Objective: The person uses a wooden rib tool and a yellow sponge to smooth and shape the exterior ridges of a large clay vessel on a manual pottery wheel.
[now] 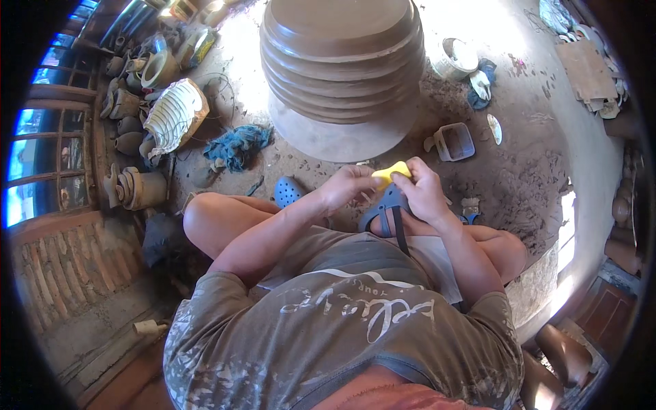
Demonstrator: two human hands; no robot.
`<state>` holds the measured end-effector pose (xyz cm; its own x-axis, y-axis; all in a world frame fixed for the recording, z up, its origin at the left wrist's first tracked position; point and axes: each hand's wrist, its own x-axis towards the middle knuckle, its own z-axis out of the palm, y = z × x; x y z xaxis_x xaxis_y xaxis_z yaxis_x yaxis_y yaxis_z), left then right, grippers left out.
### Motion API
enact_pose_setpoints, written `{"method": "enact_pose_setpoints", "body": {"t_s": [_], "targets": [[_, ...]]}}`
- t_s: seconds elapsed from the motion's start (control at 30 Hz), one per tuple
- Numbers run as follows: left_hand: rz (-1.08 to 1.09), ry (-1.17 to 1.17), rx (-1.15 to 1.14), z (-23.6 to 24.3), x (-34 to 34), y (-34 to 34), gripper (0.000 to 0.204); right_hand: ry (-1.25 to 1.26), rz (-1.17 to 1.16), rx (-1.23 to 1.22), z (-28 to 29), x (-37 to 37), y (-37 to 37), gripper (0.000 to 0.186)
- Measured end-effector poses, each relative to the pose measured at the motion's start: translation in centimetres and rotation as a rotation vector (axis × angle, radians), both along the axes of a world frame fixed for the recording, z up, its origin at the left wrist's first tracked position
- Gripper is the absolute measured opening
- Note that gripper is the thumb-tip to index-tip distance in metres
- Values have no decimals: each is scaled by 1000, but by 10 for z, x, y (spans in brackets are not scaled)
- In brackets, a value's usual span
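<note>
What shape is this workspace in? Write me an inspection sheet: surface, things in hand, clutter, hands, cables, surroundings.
Surface: grey-brown floor, strewn with dark crumbs.
Things in hand: one small yellow piece.
Clutter: blue-green cloth, rectangular tub and pale bucket on the floor.
Hands: right hand pinches the yellow piece; left hand has its fingertips at the other end, grip unclear.
Cables: none identifiable; thin wire-like loops lie at the left.
Surroundings: large ribbed brown form on a pale round base ahead; barred window at left.
</note>
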<state>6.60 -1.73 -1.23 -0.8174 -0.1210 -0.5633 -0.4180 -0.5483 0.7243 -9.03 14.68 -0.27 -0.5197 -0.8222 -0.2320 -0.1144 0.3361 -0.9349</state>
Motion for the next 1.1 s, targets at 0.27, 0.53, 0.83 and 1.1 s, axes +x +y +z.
{"method": "enact_pose_setpoints", "body": {"t_s": [0.27, 0.53, 0.83, 1.1], "targets": [[-36, 383, -1141, -20, -9, 5, 7, 15, 149, -9, -3, -4, 11, 17], [-177, -377, -1653, 10, 11, -89, 44, 377, -228, 236, -40, -146, 26, 28], [-474, -582, -1701, -4, -5, -76, 98, 730, -27, 894, -149, -267, 48, 26], [-578, -373, -1461, 23, -14, -57, 63, 733, 48, 1025, -216, -266, 19, 34]]}}
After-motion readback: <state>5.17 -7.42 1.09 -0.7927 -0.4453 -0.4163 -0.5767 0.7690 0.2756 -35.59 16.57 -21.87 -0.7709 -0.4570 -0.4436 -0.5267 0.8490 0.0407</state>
